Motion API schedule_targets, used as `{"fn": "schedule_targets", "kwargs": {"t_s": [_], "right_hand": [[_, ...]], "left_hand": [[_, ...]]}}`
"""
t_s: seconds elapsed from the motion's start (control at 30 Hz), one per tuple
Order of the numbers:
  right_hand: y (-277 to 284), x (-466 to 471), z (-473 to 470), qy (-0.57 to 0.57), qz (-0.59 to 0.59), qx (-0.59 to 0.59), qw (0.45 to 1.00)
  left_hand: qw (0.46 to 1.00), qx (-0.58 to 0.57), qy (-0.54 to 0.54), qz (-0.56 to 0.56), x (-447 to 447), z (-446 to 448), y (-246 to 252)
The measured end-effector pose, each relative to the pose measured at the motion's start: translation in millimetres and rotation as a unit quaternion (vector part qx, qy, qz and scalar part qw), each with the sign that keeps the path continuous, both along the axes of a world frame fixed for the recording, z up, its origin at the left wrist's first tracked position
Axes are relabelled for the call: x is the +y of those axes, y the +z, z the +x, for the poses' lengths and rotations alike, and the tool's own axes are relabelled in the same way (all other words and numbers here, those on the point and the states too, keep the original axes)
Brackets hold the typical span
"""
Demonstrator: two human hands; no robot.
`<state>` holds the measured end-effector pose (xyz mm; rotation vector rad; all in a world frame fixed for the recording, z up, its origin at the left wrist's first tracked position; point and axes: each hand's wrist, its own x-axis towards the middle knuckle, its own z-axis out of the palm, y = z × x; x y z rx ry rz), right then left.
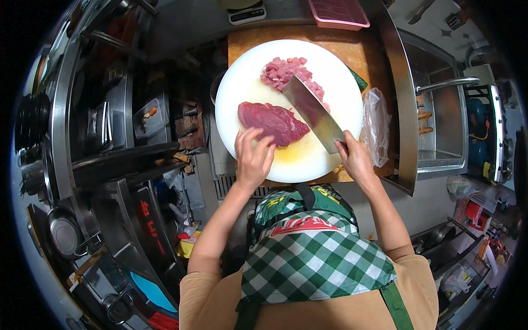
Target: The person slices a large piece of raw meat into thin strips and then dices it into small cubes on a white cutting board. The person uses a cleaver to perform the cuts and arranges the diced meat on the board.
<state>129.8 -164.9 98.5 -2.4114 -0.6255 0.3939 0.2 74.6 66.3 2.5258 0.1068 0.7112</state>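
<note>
A round white cutting board point(243, 88) lies on a wooden block. On it rests a large piece of raw red meat point(270, 121), with a heap of small diced meat point(288, 70) beyond it. My right hand point(357, 159) grips a wide-bladed cleaver point(313, 115); its handle is mostly hidden in the hand. The blade slants up to the left, its tip at the diced meat and its lower part just right of the large piece. My left hand point(253, 159) is at the near left edge of the large piece, fingers spread and slightly bent; whether the fingertips touch it is unclear.
The wooden block point(239, 39) bears a clear plastic bag point(376, 128) right of the board. A pink basket point(340, 14) and a scale point(247, 14) stand beyond. At the right is a steel sink point(441, 132); metal shelving with a small clear container point(152, 119) stands left.
</note>
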Motion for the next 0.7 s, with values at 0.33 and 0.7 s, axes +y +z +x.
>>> {"fn": "schedule_targets", "kwargs": {"t_s": [0.33,0.7], "right_hand": [[5.7,3.5,-6.9,0.006,-0.042,-0.014,0.999],[16.0,2.3,-13.8,0.037,-0.005,-0.036,0.999]], "left_hand": [[0.99,-0.009,-0.106,0.091,24.5,-2.3,-34.7],[0.996,-0.018,-0.039,0.079,21.9,-42.3,-36.0]]}}
